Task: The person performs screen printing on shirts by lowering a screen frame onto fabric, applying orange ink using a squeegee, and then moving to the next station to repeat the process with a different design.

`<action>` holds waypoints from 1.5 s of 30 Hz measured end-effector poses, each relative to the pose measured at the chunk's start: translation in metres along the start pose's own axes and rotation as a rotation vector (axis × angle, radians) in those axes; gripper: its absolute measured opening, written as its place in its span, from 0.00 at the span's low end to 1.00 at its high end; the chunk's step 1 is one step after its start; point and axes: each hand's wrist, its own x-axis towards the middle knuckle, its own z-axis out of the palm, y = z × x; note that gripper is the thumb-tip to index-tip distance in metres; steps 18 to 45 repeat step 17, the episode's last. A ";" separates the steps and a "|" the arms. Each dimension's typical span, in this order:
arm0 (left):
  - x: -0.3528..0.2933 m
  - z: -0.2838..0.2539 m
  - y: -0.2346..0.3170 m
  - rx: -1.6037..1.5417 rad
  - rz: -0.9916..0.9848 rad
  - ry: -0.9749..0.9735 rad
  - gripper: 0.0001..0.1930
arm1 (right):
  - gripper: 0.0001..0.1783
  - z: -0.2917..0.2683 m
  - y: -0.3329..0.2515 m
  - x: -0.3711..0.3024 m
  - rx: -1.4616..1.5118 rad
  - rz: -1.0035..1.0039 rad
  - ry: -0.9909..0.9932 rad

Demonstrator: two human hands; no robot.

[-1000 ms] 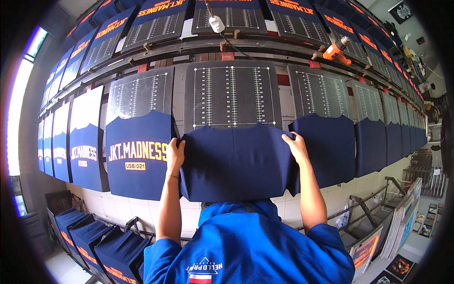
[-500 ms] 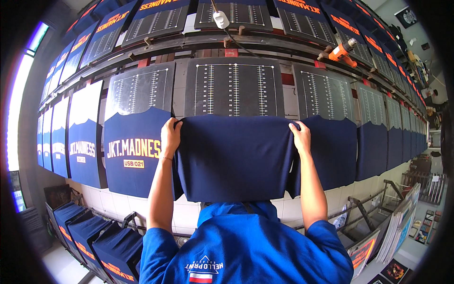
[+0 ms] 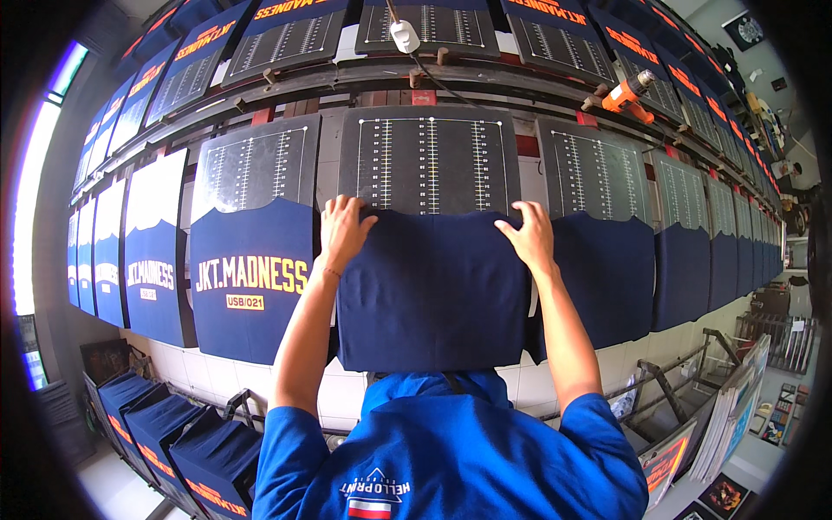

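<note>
A plain navy T-shirt [image 3: 431,295] covers the lower part of a black printing board [image 3: 451,165] marked with white ruler scales. My left hand [image 3: 345,230] rests at the shirt's upper left corner, thumb apart from the fingers, by the board's left edge. Opposite it, my right hand [image 3: 530,234] lies at the upper right corner with fingers and thumb spread. Both hands are open and touch the cloth near its shoulders. Part of the fingertips is hidden at the board's edges.
Navy shirts with yellow lettering [image 3: 247,277] lie on boards at the left, plain ones [image 3: 598,277] at the right. An orange heat gun [image 3: 628,97] sits on the rail behind. A white switch [image 3: 404,36] hangs on a cord. Folded shirts [image 3: 212,459] fill a rack at the lower left.
Both hands have let go of the shirt's upper corners and moved inward, fingers unfolding onto the cloth. The shirt now lies narrower, closer to the board's width.
</note>
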 end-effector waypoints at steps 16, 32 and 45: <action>0.023 0.013 -0.003 -0.225 0.091 -0.265 0.13 | 0.16 0.018 -0.016 0.030 0.115 -0.083 -0.340; 0.025 0.013 -0.003 -0.236 0.068 -0.261 0.12 | 0.16 0.019 -0.015 0.030 0.115 -0.083 -0.342; 0.025 0.013 -0.003 -0.236 0.068 -0.261 0.12 | 0.16 0.019 -0.015 0.030 0.115 -0.083 -0.342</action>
